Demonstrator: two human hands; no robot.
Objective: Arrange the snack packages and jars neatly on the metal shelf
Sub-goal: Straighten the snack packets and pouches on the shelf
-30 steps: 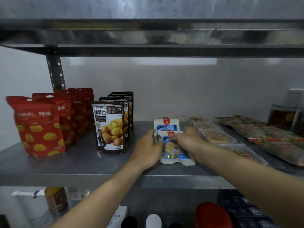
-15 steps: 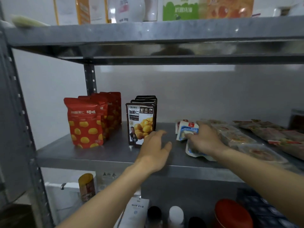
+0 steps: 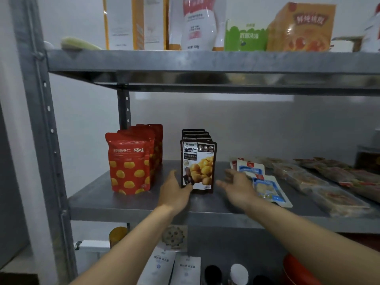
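Observation:
A row of dark chestnut pouches [image 3: 198,164] stands upright on the metal shelf [image 3: 131,199]. My left hand [image 3: 174,191] touches the lower left corner of the front pouch, fingers apart. My right hand [image 3: 236,186] hovers open just right of that pouch, holding nothing. Two blue-and-white snack packets [image 3: 265,187] lie flat to the right of my right hand. A row of red chestnut bags [image 3: 129,163] stands at the left of the shelf.
Flat clear-wrapped snack packs [image 3: 320,182] cover the shelf's right side, with a dark jar [image 3: 368,159] behind them. Boxes and bags [image 3: 197,23] fill the upper shelf. Bottles, papers and a red lid [image 3: 296,272] sit below. The shelf post [image 3: 41,130] stands at left.
Both hands let go of the blue-and-white packets and moved left to either side of the dark pouch row. The view pulled back and up.

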